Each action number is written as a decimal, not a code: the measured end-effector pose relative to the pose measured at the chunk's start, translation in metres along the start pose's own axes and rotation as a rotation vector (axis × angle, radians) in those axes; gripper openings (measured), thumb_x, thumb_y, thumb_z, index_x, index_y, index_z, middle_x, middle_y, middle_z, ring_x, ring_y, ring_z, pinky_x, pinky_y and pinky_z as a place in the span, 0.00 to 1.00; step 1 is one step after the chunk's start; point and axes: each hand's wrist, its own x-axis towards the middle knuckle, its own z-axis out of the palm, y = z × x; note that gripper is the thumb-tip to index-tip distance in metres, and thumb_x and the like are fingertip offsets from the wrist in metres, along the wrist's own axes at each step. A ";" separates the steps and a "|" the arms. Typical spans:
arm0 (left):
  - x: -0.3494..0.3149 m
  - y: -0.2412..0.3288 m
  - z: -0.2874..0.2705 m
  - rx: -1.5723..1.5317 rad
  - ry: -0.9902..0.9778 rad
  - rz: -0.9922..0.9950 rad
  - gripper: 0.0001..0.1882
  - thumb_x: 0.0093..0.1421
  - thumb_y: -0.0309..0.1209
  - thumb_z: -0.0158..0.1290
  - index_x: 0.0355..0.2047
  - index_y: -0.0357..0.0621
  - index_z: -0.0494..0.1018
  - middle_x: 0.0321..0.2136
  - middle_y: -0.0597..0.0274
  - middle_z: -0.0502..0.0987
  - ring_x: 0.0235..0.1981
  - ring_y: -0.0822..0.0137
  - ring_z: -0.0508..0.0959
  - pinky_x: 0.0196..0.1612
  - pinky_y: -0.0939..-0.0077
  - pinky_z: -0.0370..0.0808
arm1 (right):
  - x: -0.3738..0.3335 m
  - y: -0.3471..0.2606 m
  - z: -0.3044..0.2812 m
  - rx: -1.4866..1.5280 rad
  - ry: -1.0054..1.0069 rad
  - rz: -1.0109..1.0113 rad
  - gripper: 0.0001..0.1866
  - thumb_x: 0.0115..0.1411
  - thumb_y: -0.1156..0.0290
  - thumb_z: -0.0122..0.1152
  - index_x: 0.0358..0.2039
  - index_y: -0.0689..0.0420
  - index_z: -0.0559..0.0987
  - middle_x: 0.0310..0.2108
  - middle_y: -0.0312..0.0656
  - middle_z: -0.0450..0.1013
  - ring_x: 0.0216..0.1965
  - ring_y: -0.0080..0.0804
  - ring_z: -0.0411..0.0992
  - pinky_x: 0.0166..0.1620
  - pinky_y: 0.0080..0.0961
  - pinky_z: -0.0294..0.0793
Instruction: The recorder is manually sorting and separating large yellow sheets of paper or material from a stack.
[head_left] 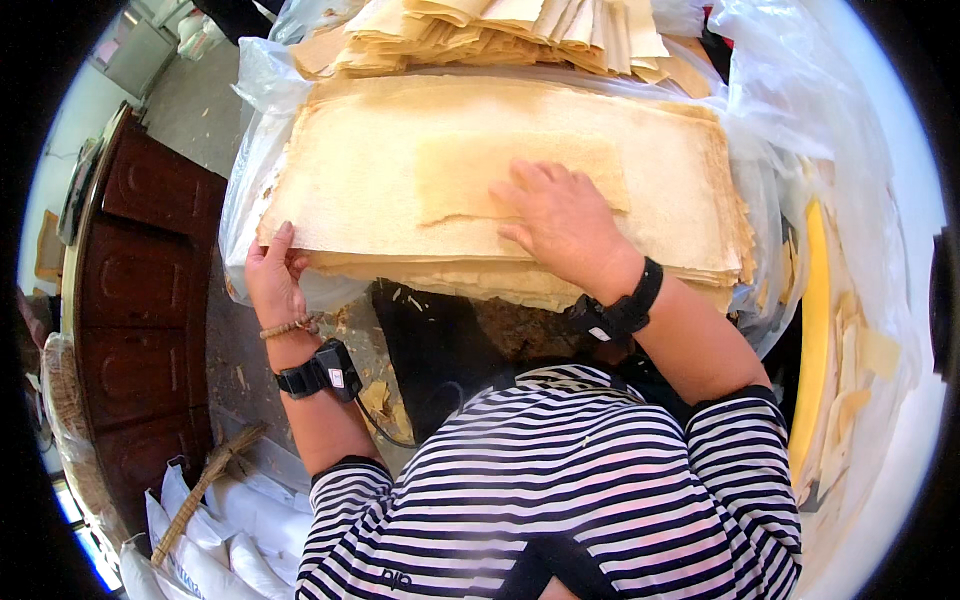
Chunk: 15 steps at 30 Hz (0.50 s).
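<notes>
A wide stack of thin, cream-yellow sheets (360,150) with ragged edges lies in front of me. On top of it rests a smaller, darker yellow rectangular sheet piece (455,170). My right hand (565,220) is palm down over that piece, fingers apart and slightly blurred, gripping nothing. At the near left corner of the stack, my left hand (277,275) is closed, its thumb on top and its fingers at the edge. How many sheets it pinches I cannot tell.
A pile of narrower yellow sheets (490,45) sits behind the stack. Clear plastic film (780,80) surrounds both. At the left stands a dark brown wooden cabinet (140,270), with white sacks (250,515) and a straw broom (205,490) near it. A yellow curved edge (815,330) runs along the right.
</notes>
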 end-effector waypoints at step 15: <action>-0.183 0.016 0.249 0.573 -0.655 1.192 0.06 0.58 0.26 0.59 0.36 0.45 0.79 0.34 0.55 0.82 0.32 0.55 0.82 0.35 0.66 0.80 | -0.029 0.088 -0.050 1.927 0.213 0.775 0.24 0.64 0.59 0.61 0.54 0.61 0.77 0.46 0.41 0.79 0.43 0.28 0.77 0.49 0.25 0.74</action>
